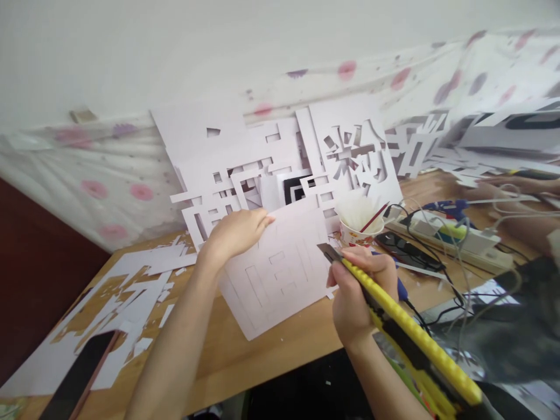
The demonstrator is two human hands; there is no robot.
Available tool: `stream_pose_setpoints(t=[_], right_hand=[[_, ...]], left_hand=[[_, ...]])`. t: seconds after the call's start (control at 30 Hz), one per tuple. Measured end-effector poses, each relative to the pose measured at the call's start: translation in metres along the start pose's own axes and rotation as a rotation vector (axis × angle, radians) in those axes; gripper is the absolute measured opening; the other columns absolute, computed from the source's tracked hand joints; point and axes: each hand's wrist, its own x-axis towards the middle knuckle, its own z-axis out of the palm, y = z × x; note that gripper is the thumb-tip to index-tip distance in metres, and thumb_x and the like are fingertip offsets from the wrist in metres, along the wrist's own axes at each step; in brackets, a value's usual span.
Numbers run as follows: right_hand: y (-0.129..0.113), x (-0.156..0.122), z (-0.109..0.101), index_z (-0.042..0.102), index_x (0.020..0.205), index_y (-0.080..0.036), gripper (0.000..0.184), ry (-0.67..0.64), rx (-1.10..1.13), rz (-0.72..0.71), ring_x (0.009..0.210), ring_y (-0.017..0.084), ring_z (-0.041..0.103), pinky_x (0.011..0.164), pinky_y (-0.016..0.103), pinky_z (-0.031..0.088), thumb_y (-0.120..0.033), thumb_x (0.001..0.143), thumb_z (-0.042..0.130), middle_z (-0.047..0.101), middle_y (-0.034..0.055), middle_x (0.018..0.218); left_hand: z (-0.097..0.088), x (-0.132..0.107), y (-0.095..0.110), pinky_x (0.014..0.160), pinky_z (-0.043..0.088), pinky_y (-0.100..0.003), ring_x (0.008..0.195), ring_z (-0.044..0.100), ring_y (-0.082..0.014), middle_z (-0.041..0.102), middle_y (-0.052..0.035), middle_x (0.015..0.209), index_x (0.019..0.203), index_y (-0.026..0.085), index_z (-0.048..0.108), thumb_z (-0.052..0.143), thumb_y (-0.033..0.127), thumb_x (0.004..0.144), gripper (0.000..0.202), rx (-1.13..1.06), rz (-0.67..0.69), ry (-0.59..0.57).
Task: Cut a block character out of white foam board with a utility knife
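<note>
My right hand (pixel 361 291) is closed around a yellow and black utility knife (pixel 411 344). The knife's bare blade points up and left, close to the right edge of a white sheet (pixel 284 291). Pencil-like outlines of rectangles and strokes mark that sheet, which leans tilted above the table. At its upper left edge, my left hand (pixel 240 230) grips the sheet, the fingers bent over the edge and partly hidden. Behind the sheet, white boards (pixel 192 146) with cut-out character shapes stand against the wall.
A paper cup (pixel 359 233) with a dark red pencil stands right of the sheet. Beyond it lie a black phone (pixel 411 251), a power strip (pixel 476 251) and tangled cables. Cut paper scraps (pixel 144 297) and another phone (pixel 83 373) lie left. Another person's hand (pixel 520 186) is at far right.
</note>
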Motion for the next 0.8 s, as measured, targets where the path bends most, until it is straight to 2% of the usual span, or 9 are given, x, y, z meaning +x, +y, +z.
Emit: stream_pose_setpoints(t=[0.1, 0.27, 0.37, 0.47, 0.57, 0.7, 0.8], right_hand=[[0.005, 0.002, -0.008, 0.058, 0.096, -0.024, 0.011, -0.005, 0.017, 0.026, 0.055, 0.009, 0.053, 0.056, 0.027, 0.042, -0.017, 0.089, 0.064, 0.056, -0.0062, 0.073], [0.012, 0.005, -0.025, 0.064, 0.099, -0.024, 0.005, -0.134, -0.035, -0.024, 0.064, 0.013, 0.061, 0.072, 0.034, 0.049, -0.023, 0.094, 0.063, 0.062, -0.0051, 0.072], [0.011, 0.009, -0.037, 0.066, 0.097, -0.025, 0.007, -0.221, -0.034, -0.063, 0.069, 0.015, 0.062, 0.080, 0.038, 0.048, -0.025, 0.097, 0.059, 0.064, -0.0051, 0.067], [0.014, 0.014, -0.047, 0.069, 0.094, -0.027, 0.006, -0.316, -0.078, -0.089, 0.068, 0.016, 0.063, 0.082, 0.038, 0.047, -0.025, 0.095, 0.063, 0.066, -0.0056, 0.064], [0.024, 0.019, -0.056, 0.073, 0.092, -0.028, 0.004, -0.436, -0.171, -0.078, 0.069, 0.016, 0.065, 0.077, 0.035, 0.049, -0.027, 0.090, 0.069, 0.071, -0.0039, 0.070], [0.042, 0.022, -0.066, 0.078, 0.089, -0.027, 0.009, -0.571, -0.291, 0.113, 0.072, 0.017, 0.069, 0.068, 0.031, 0.053, -0.033, 0.085, 0.074, 0.077, -0.0002, 0.081], [0.057, 0.021, -0.063, 0.079, 0.088, -0.026, 0.017, -0.590, -0.338, 0.297, 0.073, 0.019, 0.071, 0.069, 0.031, 0.055, -0.041, 0.085, 0.072, 0.078, 0.0011, 0.081]], left_hand=[[0.003, 0.002, -0.001, 0.061, 0.031, -0.030, 0.070, 0.054, -0.0188, 0.063, -0.0016, 0.075, 0.075, 0.022, 0.047, 0.032, 0.048, 0.103, 0.041, -0.036, -0.014, 0.009], [0.004, 0.015, -0.009, 0.062, 0.031, -0.031, 0.068, 0.054, -0.0196, 0.063, -0.0037, 0.070, 0.066, 0.022, 0.047, 0.031, 0.056, 0.102, 0.053, 0.036, -0.027, 0.039], [0.021, 0.030, -0.018, 0.063, 0.032, -0.031, 0.067, 0.056, -0.0198, 0.062, -0.0043, 0.066, 0.060, 0.021, 0.048, 0.030, 0.065, 0.099, 0.062, -0.033, -0.023, 0.015], [0.060, 0.045, -0.024, 0.062, 0.033, -0.030, 0.066, 0.058, -0.0195, 0.065, -0.0044, 0.067, 0.059, 0.021, 0.053, 0.032, 0.071, 0.096, 0.065, -0.157, -0.012, -0.098], [0.113, 0.055, -0.023, 0.061, 0.033, -0.030, 0.063, 0.059, -0.0200, 0.066, -0.0049, 0.065, 0.061, 0.021, 0.060, 0.035, 0.075, 0.093, 0.068, -0.237, -0.036, -0.235], [0.175, 0.058, -0.013, 0.064, 0.038, -0.030, 0.074, 0.067, -0.0240, 0.076, -0.0101, 0.082, 0.073, 0.019, 0.073, 0.042, 0.070, 0.093, 0.063, -0.218, -0.140, -0.249], [0.205, 0.059, -0.009, 0.071, 0.043, -0.032, 0.087, 0.070, -0.0275, 0.078, -0.0140, 0.093, 0.080, 0.018, 0.078, 0.038, 0.065, 0.097, 0.063, -0.245, -0.190, -0.196]])
